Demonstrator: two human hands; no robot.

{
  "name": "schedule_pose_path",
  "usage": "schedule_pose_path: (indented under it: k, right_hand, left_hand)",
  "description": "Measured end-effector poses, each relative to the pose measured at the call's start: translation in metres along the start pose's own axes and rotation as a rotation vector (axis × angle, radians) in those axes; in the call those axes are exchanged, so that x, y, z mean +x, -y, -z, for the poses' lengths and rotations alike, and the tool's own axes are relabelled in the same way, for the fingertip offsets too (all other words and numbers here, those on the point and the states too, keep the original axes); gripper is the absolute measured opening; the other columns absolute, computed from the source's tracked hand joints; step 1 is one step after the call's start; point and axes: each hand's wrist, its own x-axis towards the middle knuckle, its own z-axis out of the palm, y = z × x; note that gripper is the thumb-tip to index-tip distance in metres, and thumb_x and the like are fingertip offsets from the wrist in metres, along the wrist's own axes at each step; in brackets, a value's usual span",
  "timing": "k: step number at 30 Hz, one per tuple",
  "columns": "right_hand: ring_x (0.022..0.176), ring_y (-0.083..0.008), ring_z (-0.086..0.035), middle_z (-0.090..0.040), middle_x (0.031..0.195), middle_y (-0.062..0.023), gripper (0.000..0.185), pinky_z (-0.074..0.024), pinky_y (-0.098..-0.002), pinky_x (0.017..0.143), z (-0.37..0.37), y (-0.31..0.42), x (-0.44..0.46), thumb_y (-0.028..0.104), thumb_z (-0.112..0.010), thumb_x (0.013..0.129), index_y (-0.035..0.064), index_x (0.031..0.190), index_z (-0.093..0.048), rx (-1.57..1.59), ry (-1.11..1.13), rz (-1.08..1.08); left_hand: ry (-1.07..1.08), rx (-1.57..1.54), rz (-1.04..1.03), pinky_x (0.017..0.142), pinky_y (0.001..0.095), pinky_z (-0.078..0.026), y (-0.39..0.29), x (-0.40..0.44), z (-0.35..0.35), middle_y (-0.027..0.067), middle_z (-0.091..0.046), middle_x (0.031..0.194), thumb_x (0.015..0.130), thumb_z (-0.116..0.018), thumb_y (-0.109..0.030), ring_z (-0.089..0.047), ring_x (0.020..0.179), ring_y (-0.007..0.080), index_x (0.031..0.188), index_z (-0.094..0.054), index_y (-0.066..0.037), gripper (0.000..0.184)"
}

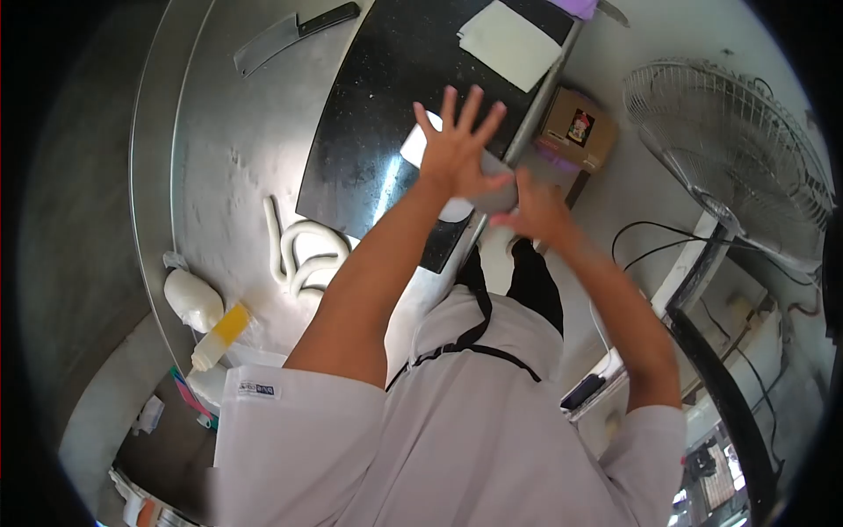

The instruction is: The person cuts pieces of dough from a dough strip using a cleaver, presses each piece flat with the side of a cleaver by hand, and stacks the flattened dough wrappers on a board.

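Left hand (pixel 454 156): fingers spread wide, palm down over a white piece (pixel 414 147) on the table's black panel (pixel 364 123); contact unclear. White also shows nearer the body, under the wrist; one piece or two, can't tell. Right hand (pixel 540 209): blurred, beside a grey item (pixel 499 195) between the hands at the panel edge; can't tell if its fingers pinch it. The grey item is too blurred to identify.

White piece looks dough-like: probably light, soft, a bit tacky, easily dented or torn. Best taken from underneath with flat fingers, not by one corner. Pale ropes (pixel 309 250), loosely coiled on the steel table (pixel 233 158) left of the panel, look similar: likely limp and stretchy, so support along the length.

Further out: cleaver (pixel 270 42), folded cloth (pixel 509 46), white-filled bag (pixel 193 300), yellow bottle (pixel 225 334) with no readable label.

Writing: left sleeve tag (pixel 256 389) has dark-blue lettering, inverted, not reliably legible. Carton (pixel 575 130) carries a red-and-white figure on a dark label; its text is too small. No other brand readable.
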Motion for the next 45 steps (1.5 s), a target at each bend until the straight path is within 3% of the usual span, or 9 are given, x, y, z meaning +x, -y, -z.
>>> schedule_pose_path:
  k: [6, 11, 13, 16, 22, 28, 34, 38, 45]
  right_hand:
    - [0.089, -0.0481, -0.069, -0.068, 0.091, -0.0284, 0.083, -0.0558, -0.0514, 0.075, 0.007, 0.016, 0.003, 0.048, -0.090, 0.066, -0.0007, 0.119, -0.050, -0.006, 0.142, 0.072]
    - [0.098, -0.0495, -0.068, -0.070, 0.096, -0.0283, 0.083, -0.0548, -0.0518, 0.084, -0.012, -0.025, -0.009, 0.047, -0.090, 0.065, -0.0023, 0.118, -0.050, -0.196, -0.167, 0.281]
    - [0.098, -0.0491, -0.067, -0.070, 0.094, -0.0274, 0.081, -0.0533, -0.0515, 0.087, 0.042, -0.003, 0.032, 0.048, -0.090, 0.065, -0.0017, 0.115, -0.050, -0.119, 0.213, 0.084]
    - [0.100, -0.0496, -0.066, -0.065, 0.101, -0.0317, 0.086, -0.0538, -0.0547, 0.082, 0.071, 0.009, 0.069, 0.056, -0.086, 0.069, -0.0015, 0.119, -0.047, -0.192, 0.270, 0.172]
    - [0.093, -0.0488, -0.068, -0.067, 0.097, -0.0301, 0.085, -0.0540, -0.0534, 0.080, 0.014, -0.004, 0.008, 0.056, -0.088, 0.066, 0.0003, 0.115, -0.047, -0.083, 0.167, 0.183]
    - [0.098, -0.0516, -0.067, -0.069, 0.095, -0.0307, 0.086, -0.0540, -0.0538, 0.083, 0.062, 0.000, 0.070, 0.042, -0.093, 0.063, -0.0012, 0.120, -0.045, -0.148, 0.196, 0.229]
    - [0.092, -0.0490, -0.066, -0.066, 0.092, -0.0286, 0.085, -0.0531, -0.0520, 0.081, 0.026, -0.003, 0.022, 0.045, -0.092, 0.066, 0.0022, 0.122, -0.045, -0.036, 0.220, 0.112]
    - [0.091, -0.0464, -0.068, -0.066, 0.091, -0.0298, 0.090, -0.0542, -0.0488, 0.079, 0.039, -0.040, 0.063, 0.047, -0.092, 0.064, 0.0024, 0.127, -0.046, -0.140, 0.021, 0.360]
    - [0.101, -0.0479, -0.066, -0.068, 0.098, -0.0274, 0.088, -0.0542, -0.0486, 0.088, 0.026, -0.015, 0.027, 0.043, -0.095, 0.060, -0.0028, 0.123, -0.053, 0.007, 0.097, 0.136]
  left_hand:
    - [0.015, 0.036, -0.002, 0.110, 0.0803, -0.008, 0.020, -0.010, 0.000, 0.0187, -0.013, 0.169, 0.064, -0.067, -0.082, -0.008, 0.154, 0.0489, 0.162, -0.028, -0.026, 0.119]
    - [0.058, 0.026, 0.073, 0.104, 0.0852, -0.008, -0.010, -0.015, -0.003, 0.0167, -0.013, 0.170, 0.063, -0.065, -0.085, -0.006, 0.153, 0.0510, 0.161, -0.030, -0.028, 0.119]
    - [-0.076, 0.028, 0.154, 0.104, 0.0852, -0.011, 0.000, 0.005, -0.004, 0.0159, -0.015, 0.169, 0.064, -0.065, -0.085, -0.010, 0.153, 0.0505, 0.161, -0.029, -0.027, 0.119]
    - [-0.203, 0.010, 0.211, 0.104, 0.0852, -0.010, 0.018, 0.024, -0.006, 0.0163, -0.015, 0.169, 0.064, -0.065, -0.086, -0.009, 0.153, 0.0502, 0.161, -0.028, -0.026, 0.120]
    - [0.092, 0.051, 0.092, 0.104, 0.0865, -0.005, -0.003, -0.014, -0.004, 0.0185, -0.012, 0.169, 0.059, -0.066, -0.088, -0.005, 0.153, 0.0526, 0.162, -0.028, -0.026, 0.126]
    - [-0.120, 0.086, 0.271, 0.108, 0.0835, -0.005, 0.010, 0.021, -0.005, 0.0202, -0.012, 0.168, 0.067, -0.061, -0.090, -0.008, 0.153, 0.0513, 0.163, -0.020, -0.032, 0.120]
    - [-0.013, 0.091, 0.066, 0.105, 0.0855, -0.006, -0.001, -0.002, -0.014, 0.0213, -0.011, 0.169, 0.064, -0.062, -0.091, -0.004, 0.153, 0.0526, 0.162, -0.024, -0.036, 0.119]
    - [-0.131, 0.074, 0.169, 0.108, 0.0836, -0.003, 0.003, 0.021, -0.013, 0.0202, -0.012, 0.169, 0.064, -0.064, -0.088, -0.005, 0.153, 0.0508, 0.163, -0.023, -0.033, 0.120]
    - [-0.024, 0.082, 0.015, 0.109, 0.0817, -0.006, 0.007, 0.016, -0.010, 0.0195, -0.011, 0.169, 0.062, -0.068, -0.087, -0.003, 0.154, 0.0485, 0.163, -0.024, -0.025, 0.126]
